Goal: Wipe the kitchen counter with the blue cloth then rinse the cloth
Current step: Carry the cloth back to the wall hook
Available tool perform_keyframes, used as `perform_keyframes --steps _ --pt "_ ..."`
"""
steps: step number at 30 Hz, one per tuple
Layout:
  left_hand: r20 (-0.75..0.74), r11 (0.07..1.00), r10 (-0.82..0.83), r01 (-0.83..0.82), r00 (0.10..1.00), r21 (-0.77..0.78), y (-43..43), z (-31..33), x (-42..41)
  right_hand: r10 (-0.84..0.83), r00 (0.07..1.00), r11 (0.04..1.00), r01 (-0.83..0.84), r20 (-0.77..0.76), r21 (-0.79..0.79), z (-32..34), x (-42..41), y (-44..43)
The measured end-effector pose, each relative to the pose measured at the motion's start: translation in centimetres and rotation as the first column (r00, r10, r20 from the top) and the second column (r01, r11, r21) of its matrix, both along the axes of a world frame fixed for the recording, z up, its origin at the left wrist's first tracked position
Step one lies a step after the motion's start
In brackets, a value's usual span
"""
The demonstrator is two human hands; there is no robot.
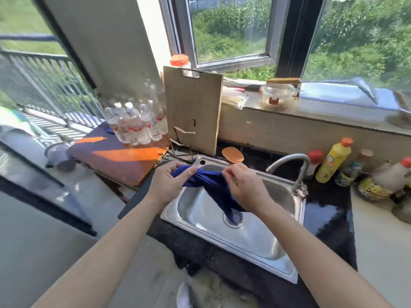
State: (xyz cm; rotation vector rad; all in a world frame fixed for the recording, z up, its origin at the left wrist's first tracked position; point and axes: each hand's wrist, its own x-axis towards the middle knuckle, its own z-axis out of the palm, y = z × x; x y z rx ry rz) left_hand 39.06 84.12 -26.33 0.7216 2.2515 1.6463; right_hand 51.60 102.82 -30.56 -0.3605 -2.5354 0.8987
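sunlit window (231, 30) above pale sill (311, 113), greenery outside.

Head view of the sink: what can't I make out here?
Head view, all:
- Round steel drain: partly covered by the hanging tip of the dark blue cloth; the left hand and right hand hold the cloth above.
- Yellow plastic bottle: label blurred, unreadable.
- Grey round object at far right: cut off by the frame's edge.

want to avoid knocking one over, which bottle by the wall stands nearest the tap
The small red-capped bottle, just right of the tap; the yellow bottle stands further right.
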Motion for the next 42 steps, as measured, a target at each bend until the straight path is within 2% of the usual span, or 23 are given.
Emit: perform_keyframes --steps 4,7,11,13,16,22,27,32,36,42 --pt "-0.104 0.992 0.088 -0.097 0.991 -0.080 -7.0 0.4 -0.3 0.102 0.994 0.931 -0.086 0.026 -0.354 1.8 -2.6 -6.1" --pt "-0.147 0.977 0.148 -0.167 0.978 -0.132 -12.2 0.9 -0.4 0.250 0.967 0.869 -0.205 0.042 -0.449 3.1 -4.1 -10.1" --pt "-0.154 0.953 0.270 -0.287 0.951 -0.102 -19.7 1.9 0.3 0.463 0.885 0.852 -0.429 0.048 -0.301 4.5 -5.7 -16.0" --pt "-0.156 0.933 0.332 -0.348 0.930 -0.091 -24.4 2.2 0.7 0.513 0.857 0.844 -0.490 0.057 -0.217 5.2 -6.8 -19.6" --pt "-0.144 0.906 0.405 -0.418 0.903 -0.072 -32.4 2.6 1.6 0.565 0.825 0.815 -0.561 -0.013 -0.144 6.6 -8.7 -26.2" --pt "-0.149 0.877 0.458 -0.472 0.877 -0.085 -48.8 4.1 2.4 0.684 0.726 0.706 -0.683 -0.068 -0.190 11.1 -11.6 -43.4" --pt "-0.170 0.867 0.474 -0.491 0.864 -0.078 -58.4 7.0 2.1 0.757 0.644 0.625 -0.763 -0.112 -0.162 15.2 -13.7 -55.3" --pt "-0.233 0.828 0.540 -0.560 0.809 -0.027 -64.1 9.0 -0.6 0.788 0.604 0.591 -0.796 -0.119 -0.127 17.6 -16.8 -61.8" --pt "-0.128 0.763 0.646 -0.639 0.752 0.098 -68.8 11.3 -3.5 0.809 0.585 0.582 -0.811 -0.059 -0.059 18.5 -21.1 -64.3" --pt "-0.251 0.735 0.667 -0.675 0.702 0.066 -75.2 15.5 -10.2 0.867 0.495 0.497 -0.865 -0.051 0.059 19.8 -30.7 -70.3"
